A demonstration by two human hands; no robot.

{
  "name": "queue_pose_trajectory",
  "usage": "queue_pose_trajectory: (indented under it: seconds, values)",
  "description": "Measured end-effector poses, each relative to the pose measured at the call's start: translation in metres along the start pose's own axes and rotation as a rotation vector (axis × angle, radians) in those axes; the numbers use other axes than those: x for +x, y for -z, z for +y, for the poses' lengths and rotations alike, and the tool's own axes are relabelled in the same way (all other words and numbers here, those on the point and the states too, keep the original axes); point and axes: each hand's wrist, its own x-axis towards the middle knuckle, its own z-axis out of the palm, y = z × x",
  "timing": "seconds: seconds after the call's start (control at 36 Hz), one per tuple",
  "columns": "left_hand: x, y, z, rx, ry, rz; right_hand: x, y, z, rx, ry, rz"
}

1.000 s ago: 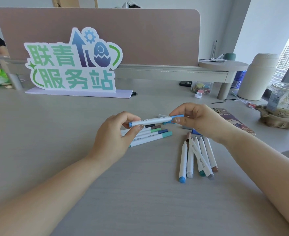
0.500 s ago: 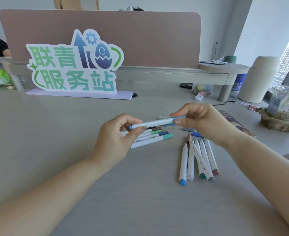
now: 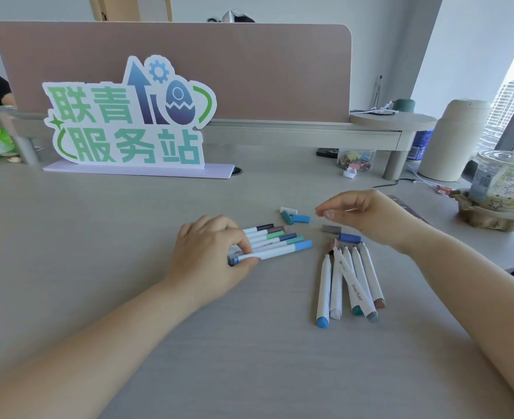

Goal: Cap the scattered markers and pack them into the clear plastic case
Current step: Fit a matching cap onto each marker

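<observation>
My left hand (image 3: 212, 257) rests on the desk with its fingers pinching the end of a light-blue capped marker (image 3: 275, 251), which lies at the near side of a row of several capped markers (image 3: 268, 235). My right hand (image 3: 367, 217) hovers above the desk with fingers loosely curled and nothing in them. Below it lie several uncapped markers (image 3: 348, 282) side by side, tips pointing away. Loose caps lie nearby: a white, a teal and a light-blue cap (image 3: 295, 217), then a grey cap (image 3: 330, 228) and a dark-blue cap (image 3: 350, 238). No clear case is in view.
A green-and-blue standing sign (image 3: 128, 125) sits at the back left before a brown divider. A monitor riser (image 3: 392, 122), a beige flask (image 3: 457, 140), a plastic drink cup (image 3: 505, 176) in a paper holder, and a jar of clips (image 3: 355, 160) crowd the right.
Both hands held the light-blue marker in the air. Now my left hand has laid it down beside the capped row, and my right hand has let go and drawn back to the right.
</observation>
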Motion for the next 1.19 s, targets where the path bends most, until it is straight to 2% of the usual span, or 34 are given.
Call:
queue_pose_trajectory:
  seconds: [0.11,0.25,0.44,0.75,0.89,1.06,1.19]
  values:
    - [0.000,-0.001,0.000,0.019,0.036,-0.026,0.000,0.009,0.015,0.006,-0.128,0.040]
    - [-0.001,-0.004,0.003,-0.019,0.016,-0.034,0.002,0.011,0.022,-0.133,-0.221,0.025]
    - [-0.002,-0.009,0.009,-0.115,-0.101,-0.088,0.007,0.002,0.020,-0.277,-0.242,0.016]
    - [-0.006,-0.007,0.027,-0.223,-0.138,-0.188,0.007,-0.010,0.015,-0.504,-0.179,0.059]
    - [-0.007,-0.003,0.048,-0.297,-0.146,-0.266,-0.001,-0.005,0.017,-0.412,-0.132,0.179]
    - [-0.011,-0.009,0.083,-0.227,-0.348,-0.441,-0.022,0.000,0.010,-0.242,-0.037,0.291]
    - [-0.014,-0.018,0.088,-0.188,-0.372,-0.401,-0.063,0.009,0.017,-0.108,0.014,0.351]
